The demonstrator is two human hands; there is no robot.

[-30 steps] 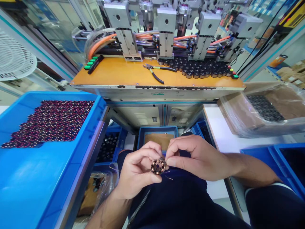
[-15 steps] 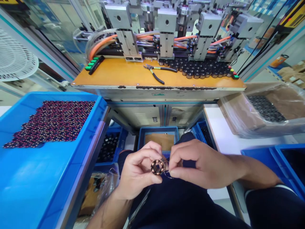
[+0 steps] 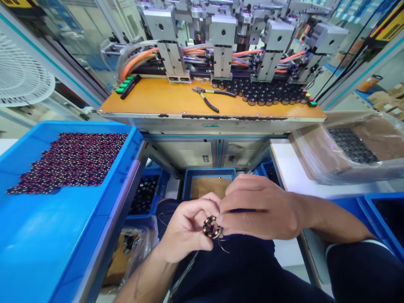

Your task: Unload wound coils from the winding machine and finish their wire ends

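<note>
Between the thumb and fingers of my left hand [image 3: 189, 223] is a small motor stator [image 3: 212, 227], a dark ring with copper windings around its inside. Thin wire ends [image 3: 223, 246] stick out below it. My right hand [image 3: 260, 206] is closed, its fingertips pressed together against the ring's upper right edge. Whatever those fingertips pinch is hidden behind them. Both hands are over my lap, in front of the bench.
A blue tray [image 3: 41, 227] at left bears rows of stators. Cutting pliers [image 3: 206, 97] and many black-topped cylinders [image 3: 271, 93] lie on the orange machine table [image 3: 151, 99]. At right stands a plastic-lined carton [image 3: 391, 143]. A blue bin [image 3: 186, 185] sits low ahead.
My right hand has moved left and closer, from beside the stator onto its edge. The stator has shifted slightly down and right, and a wire end now hangs free below it.
</note>
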